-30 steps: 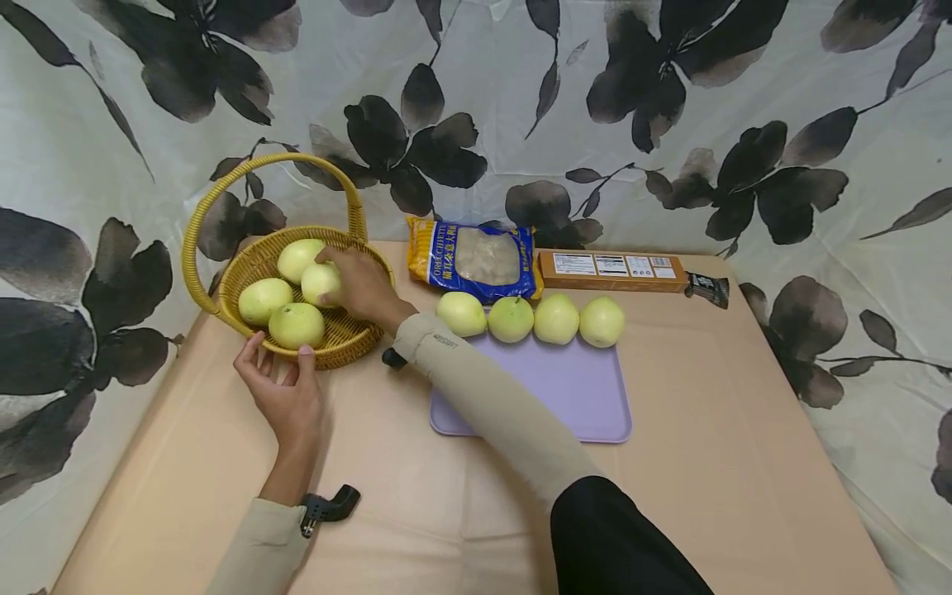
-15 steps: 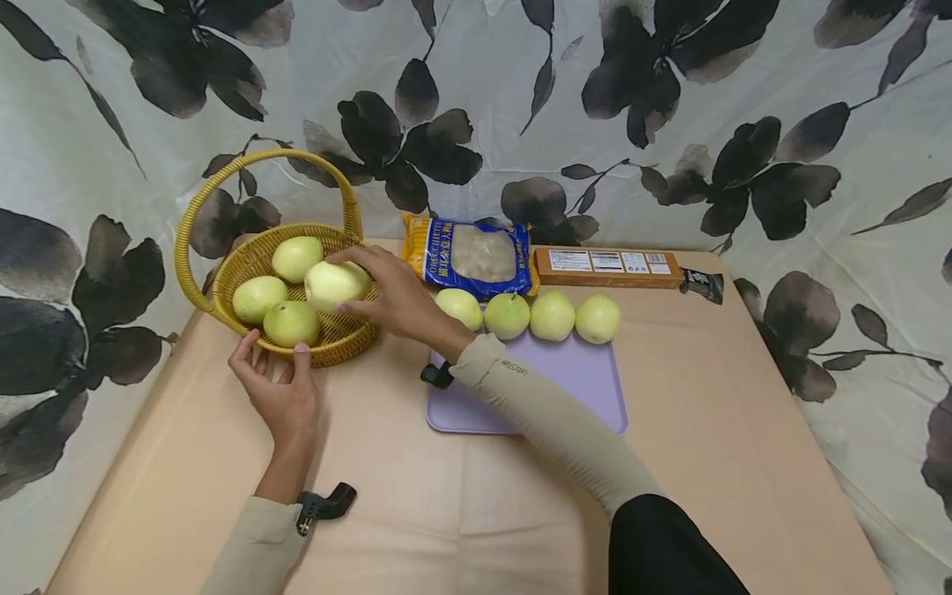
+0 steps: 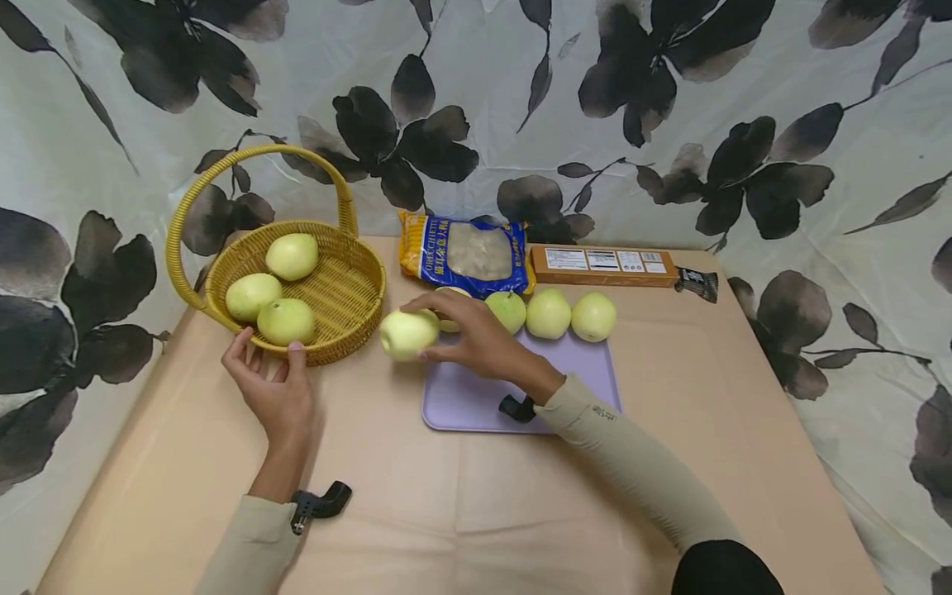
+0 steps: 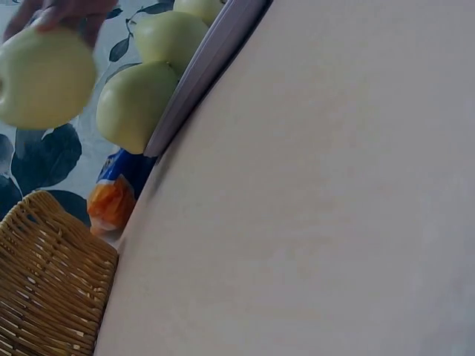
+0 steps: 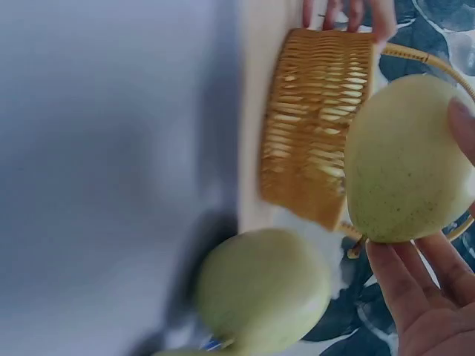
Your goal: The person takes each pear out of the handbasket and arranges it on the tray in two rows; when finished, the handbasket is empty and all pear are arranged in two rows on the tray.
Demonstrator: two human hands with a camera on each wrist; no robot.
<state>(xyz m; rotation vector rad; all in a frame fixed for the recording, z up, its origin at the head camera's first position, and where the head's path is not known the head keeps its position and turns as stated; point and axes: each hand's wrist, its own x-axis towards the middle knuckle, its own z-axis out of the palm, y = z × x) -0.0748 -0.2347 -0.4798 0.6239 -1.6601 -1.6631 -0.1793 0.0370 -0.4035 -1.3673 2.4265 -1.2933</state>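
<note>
My right hand (image 3: 483,339) grips a pale green fruit (image 3: 409,333) between thumb and fingers, in the air between the basket and the purple tray (image 3: 476,409). The right wrist view shows the same fruit (image 5: 412,159) large, with fingers around it. The yellow wicker basket (image 3: 349,318) holds three fruits, one of them (image 3: 286,321) near its front rim. My left hand (image 3: 278,397) touches that front rim with thumb and fingertips. Along the tray's back edge several fruits (image 3: 549,314) stand in a row, the leftmost partly hidden behind my right hand.
A blue and yellow pasta bag (image 3: 476,252) lies behind the row of fruits. To its right is a brown box (image 3: 606,266) with a dark wrapped piece (image 3: 697,284) at its end. A floral cloth (image 3: 521,99) hangs behind the table.
My right hand has lifted one fruit out of the basket and carried it right, towards the tray's left end. My left hand stays at the basket's rim.
</note>
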